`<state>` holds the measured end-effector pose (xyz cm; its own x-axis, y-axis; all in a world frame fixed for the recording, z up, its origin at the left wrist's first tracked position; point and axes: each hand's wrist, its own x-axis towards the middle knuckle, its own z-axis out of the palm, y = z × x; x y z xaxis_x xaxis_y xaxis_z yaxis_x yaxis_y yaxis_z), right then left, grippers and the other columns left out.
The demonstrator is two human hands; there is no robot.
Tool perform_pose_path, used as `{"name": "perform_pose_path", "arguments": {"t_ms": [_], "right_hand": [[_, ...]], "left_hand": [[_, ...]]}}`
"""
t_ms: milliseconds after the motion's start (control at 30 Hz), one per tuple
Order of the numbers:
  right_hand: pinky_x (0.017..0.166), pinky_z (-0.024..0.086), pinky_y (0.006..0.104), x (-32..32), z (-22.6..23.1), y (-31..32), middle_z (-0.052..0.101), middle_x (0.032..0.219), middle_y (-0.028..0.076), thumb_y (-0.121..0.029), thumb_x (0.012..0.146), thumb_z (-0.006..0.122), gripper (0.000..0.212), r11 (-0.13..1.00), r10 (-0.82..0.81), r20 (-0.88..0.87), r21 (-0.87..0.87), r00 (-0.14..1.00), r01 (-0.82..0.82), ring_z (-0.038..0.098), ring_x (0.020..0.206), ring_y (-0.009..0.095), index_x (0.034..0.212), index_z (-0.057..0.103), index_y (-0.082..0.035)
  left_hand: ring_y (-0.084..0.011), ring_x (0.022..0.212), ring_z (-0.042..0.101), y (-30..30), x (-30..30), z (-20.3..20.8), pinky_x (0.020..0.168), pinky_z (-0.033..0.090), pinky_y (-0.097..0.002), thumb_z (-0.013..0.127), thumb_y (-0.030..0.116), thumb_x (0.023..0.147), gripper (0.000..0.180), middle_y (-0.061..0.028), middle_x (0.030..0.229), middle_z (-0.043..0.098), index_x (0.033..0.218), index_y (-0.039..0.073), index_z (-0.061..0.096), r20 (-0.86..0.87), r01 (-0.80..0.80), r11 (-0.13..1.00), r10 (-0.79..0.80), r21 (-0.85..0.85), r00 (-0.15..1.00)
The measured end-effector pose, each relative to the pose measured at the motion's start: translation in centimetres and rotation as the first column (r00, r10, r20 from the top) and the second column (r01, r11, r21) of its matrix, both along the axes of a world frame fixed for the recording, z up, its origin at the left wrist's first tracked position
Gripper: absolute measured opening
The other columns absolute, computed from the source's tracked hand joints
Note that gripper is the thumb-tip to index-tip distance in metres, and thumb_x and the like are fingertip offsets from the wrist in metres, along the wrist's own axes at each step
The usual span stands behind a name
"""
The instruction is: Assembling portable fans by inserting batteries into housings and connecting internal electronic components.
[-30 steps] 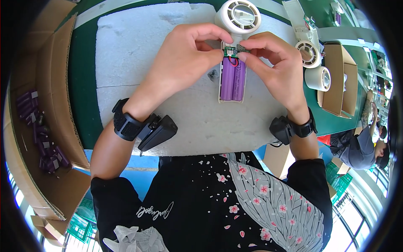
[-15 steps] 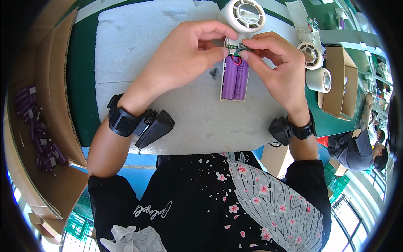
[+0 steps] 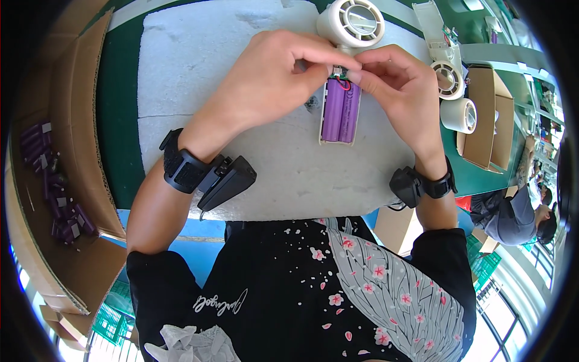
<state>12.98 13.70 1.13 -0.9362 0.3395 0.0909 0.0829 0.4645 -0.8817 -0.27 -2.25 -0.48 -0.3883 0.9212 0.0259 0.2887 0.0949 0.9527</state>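
Note:
A white handheld fan lies on the foam sheet, its round head (image 3: 329, 25) at the far end and its open handle shell (image 3: 336, 143) toward me. Two purple battery cells (image 3: 340, 114) lie side by side in the shell. Above them is a small green circuit board (image 3: 338, 70), with a looped red wire (image 3: 344, 87) beside it. My left hand (image 3: 271, 81) pinches the board from the left, its index finger stretched across the top. From the right, my right hand (image 3: 403, 90) is closed with its thumb against the board. The fingers hide most of the board.
The foam sheet (image 3: 271, 169) covers the green table. A small dark piece (image 3: 311, 104) lies left of the shell. At right are other fan parts (image 3: 447, 79) and an open cardboard box (image 3: 485, 117). A large carton (image 3: 99, 265) at left holds purple cells. A person (image 3: 512, 217) sits far right.
My left hand has moved slightly right, its index finger now reaching the right fingertips and covering more of the board. The fan has shifted a little to the right.

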Motion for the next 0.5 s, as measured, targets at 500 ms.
{"name": "perform_pose_path", "arguments": {"t_ms": [500], "right_hand": [[0.070,0.055,0.0260,-0.1,0.4,2.1,0.068,0.096,0.013,-0.004,0.085,0.068,0.028,0.935,0.158,0.239,-0.347,0.958,-0.068,0.067,0.079,0.016,0.111,0.063,0.004]], "left_hand": [[-0.0120,0.089,0.061,0.1,0.0,0.4,0.076,0.048,-0.0232,0.059,0.003,0.090,0.022,-0.0085,0.109,0.064,0.108,0.005,0.070,0.061,0.052,0.998,-0.050,-0.035,0.997]]}}
